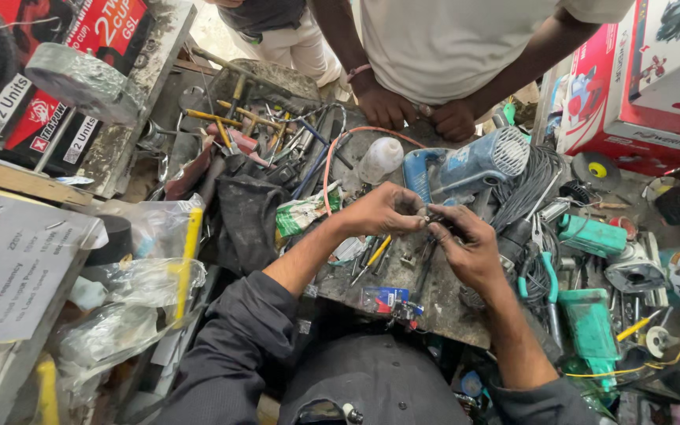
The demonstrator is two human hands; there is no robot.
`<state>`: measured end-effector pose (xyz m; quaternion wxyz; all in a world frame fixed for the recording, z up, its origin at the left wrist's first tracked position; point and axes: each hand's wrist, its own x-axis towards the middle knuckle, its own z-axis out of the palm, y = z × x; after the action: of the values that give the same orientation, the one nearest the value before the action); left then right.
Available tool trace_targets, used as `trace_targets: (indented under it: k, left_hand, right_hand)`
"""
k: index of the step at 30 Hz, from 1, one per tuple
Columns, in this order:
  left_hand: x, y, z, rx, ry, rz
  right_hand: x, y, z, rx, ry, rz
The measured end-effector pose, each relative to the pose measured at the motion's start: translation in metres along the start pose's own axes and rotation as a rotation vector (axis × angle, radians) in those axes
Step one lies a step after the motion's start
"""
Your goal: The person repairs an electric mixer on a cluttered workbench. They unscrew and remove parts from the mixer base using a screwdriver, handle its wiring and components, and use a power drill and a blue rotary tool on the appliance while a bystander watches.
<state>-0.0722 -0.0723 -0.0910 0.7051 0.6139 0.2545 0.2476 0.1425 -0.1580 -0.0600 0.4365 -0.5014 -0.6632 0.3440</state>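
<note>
— Left hand [383, 211]?
— Fingers pinched together on a small metal part [421, 212], over the grimy workbench [442, 303]; too small to identify.
— Right hand [466, 248]?
— Fingertips closed on the same part from the other side; touching the left.
— Nearby?
— Blue power tool [466, 164] just beyond; white plastic bottle [379, 160] beside it; green power tool [592, 327] to the right; another person's hands [419, 110] resting at the far edge.

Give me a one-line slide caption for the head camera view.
Left hand and right hand pinch a small metal part above a cluttered workbench.
</note>
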Motion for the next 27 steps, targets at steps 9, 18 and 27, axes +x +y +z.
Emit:
trace_targets:
  k: [9, 18, 27]
  left_hand:
    - [-0.015, -0.024, 0.015, -0.365, 0.049, -0.015]
    - [-0.011, -0.067, -0.011, -0.457, 0.450, 0.023]
    - [-0.020, -0.085, -0.026, -0.521, 0.512, 0.001]
  right_hand:
    - [-0.004, -0.007, 0.018, 0.137, 0.072, -0.024]
    - [0.002, -0.002, 0.022, -0.499, 0.180, -0.169]
    - [0.005, 0.001, 0.040, -0.655, 0.099, -0.193]
